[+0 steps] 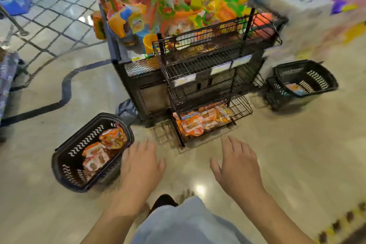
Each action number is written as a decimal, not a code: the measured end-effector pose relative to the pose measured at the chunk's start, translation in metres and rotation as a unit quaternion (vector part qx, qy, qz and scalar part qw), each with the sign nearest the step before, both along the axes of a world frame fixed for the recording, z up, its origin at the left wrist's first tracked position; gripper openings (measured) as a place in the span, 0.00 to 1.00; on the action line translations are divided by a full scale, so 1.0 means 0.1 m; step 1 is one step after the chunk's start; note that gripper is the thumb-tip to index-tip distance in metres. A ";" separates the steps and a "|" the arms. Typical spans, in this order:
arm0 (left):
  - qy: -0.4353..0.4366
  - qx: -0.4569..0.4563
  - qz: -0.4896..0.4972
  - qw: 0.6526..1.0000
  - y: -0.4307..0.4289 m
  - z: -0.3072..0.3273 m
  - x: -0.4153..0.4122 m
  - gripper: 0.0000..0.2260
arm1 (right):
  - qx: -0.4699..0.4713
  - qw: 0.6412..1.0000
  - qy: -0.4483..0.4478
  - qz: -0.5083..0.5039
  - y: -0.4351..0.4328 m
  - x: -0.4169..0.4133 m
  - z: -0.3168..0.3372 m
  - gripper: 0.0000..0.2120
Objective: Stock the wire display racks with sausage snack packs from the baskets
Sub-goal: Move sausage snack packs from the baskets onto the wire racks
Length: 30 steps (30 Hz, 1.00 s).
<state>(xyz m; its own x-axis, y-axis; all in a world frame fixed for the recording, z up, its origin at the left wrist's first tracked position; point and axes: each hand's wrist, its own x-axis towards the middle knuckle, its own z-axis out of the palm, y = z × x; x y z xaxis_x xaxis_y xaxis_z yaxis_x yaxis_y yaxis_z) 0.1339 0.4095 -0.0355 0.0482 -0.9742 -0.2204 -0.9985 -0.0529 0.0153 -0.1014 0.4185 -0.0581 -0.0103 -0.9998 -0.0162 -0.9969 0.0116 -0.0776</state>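
**Empty hands reaching toward a basket of sausage snack packs beside a wire rack**

Looks down from head height onto a glossy shop floor (277,164). Shows the left hand (141,161) and the right hand (237,164) stretched forward, fingers straight and spread, gripping nothing. Places the left hand just over the near rim of the left basket (63,156), and the right hand over bare floor, just short of the rack.

Reads as the pick-up step, with much stocking left to do. To do it well:

- Bend low and slide the left hand under the top packs.
- Gather a flat stack rather than a single slippery pack.
- Bring the right hand across to steady the pile.
- Keep the packs face up and squared before lifting.
- Aim for the seemingly bare middle shelves, not the filled bottom one.

Containers, largest first:

- Black wire rack (208,77), several tiers, pale price tags on the shelf fronts. Top tier too blurred to identify the goods. Middle tiers apparently bare.
- Bottom shelf (245,109) of that rack, covered with orange-and-white rack packs (204,123) lying flat and overlapping.
- Left basket, black plastic, on the floor left of the rack, tipped slightly. Holds a loose heap of snack packs (101,154) in the same orange and white.
- Right basket (332,83), black, near the rack's right side, tilted atop a lower basket (275,97). Holds a single pack (296,88), as far as can be seen.
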 end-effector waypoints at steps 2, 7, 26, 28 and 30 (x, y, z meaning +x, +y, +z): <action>0.011 0.005 -0.014 1.000 0.04 -0.04 -0.44 0.26 | -0.005 1.000 0.003 -0.011 0.03 -0.43 0.03 0.34; 0.021 0.036 -0.038 0.998 0.02 -0.07 -1.18 0.27 | 0.002 0.999 -0.012 -0.043 0.00 -1.26 0.03 0.32; 0.035 0.142 0.003 0.989 -1.76 -1.47 -2.07 0.28 | 0.187 0.981 -0.051 -0.012 -1.61 -1.92 -1.02 0.32; 0.037 0.159 0.028 0.986 -1.88 -1.86 -2.12 0.28 | 0.200 0.979 -0.051 -0.003 -1.87 -1.99 -1.42 0.33; 0.041 0.168 0.045 0.984 -2.00 -2.32 -2.17 0.28 | 0.189 0.980 -0.058 -0.002 -2.10 -2.05 -1.92 0.34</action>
